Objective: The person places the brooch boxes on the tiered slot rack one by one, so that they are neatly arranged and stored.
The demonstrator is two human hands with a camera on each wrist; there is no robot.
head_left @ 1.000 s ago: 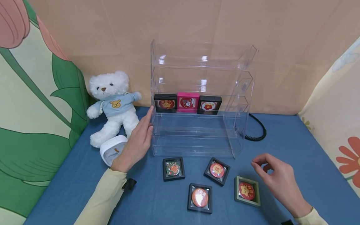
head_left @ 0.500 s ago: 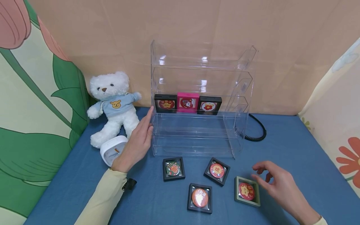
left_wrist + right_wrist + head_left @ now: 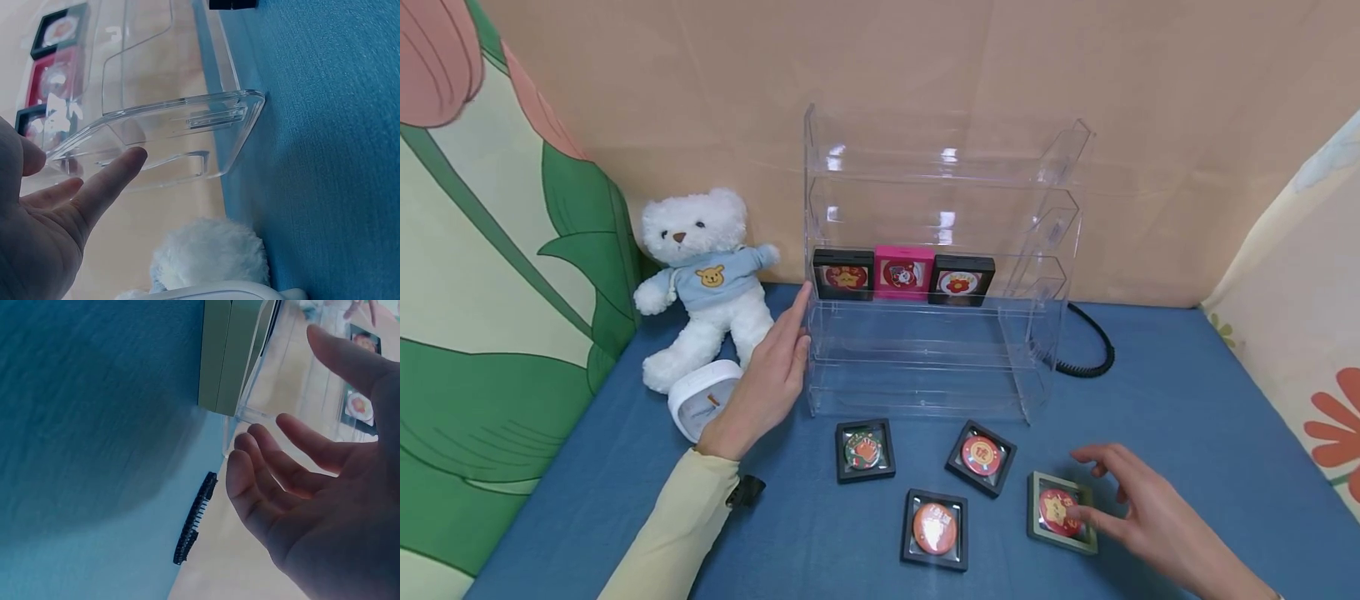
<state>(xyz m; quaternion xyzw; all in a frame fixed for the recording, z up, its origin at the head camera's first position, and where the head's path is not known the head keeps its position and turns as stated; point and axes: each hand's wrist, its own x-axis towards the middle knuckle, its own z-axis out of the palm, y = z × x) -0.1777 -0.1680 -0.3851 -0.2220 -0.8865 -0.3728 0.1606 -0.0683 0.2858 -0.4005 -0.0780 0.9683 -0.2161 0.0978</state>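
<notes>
My left hand (image 3: 762, 385) rests with straight fingers along the left side of a clear acrylic display rack (image 3: 921, 357). At the right, my right hand (image 3: 1157, 521) hovers over a green-framed badge case (image 3: 1040, 523), thumb and fingers spread apart, the thumb overlapping the red badge in the head view. In the right wrist view the green case (image 3: 224, 359) stands apart from the fingers. Three cases stand on a middle tier: a black one (image 3: 844, 275), a pink one (image 3: 904, 272) and another black one (image 3: 962, 281).
Three black badge cases lie on the blue cloth: a left one (image 3: 865, 451), a tilted one (image 3: 982, 457) and a front one (image 3: 935, 530). A white teddy bear (image 3: 707, 283) and a white clock (image 3: 703, 398) sit at left. A black coiled cord (image 3: 1093, 367) lies behind the rack.
My right hand has moved down and slightly left over the green case, and its thumb and fingers have spread from a near pinch. The left hand stays at the rack.
</notes>
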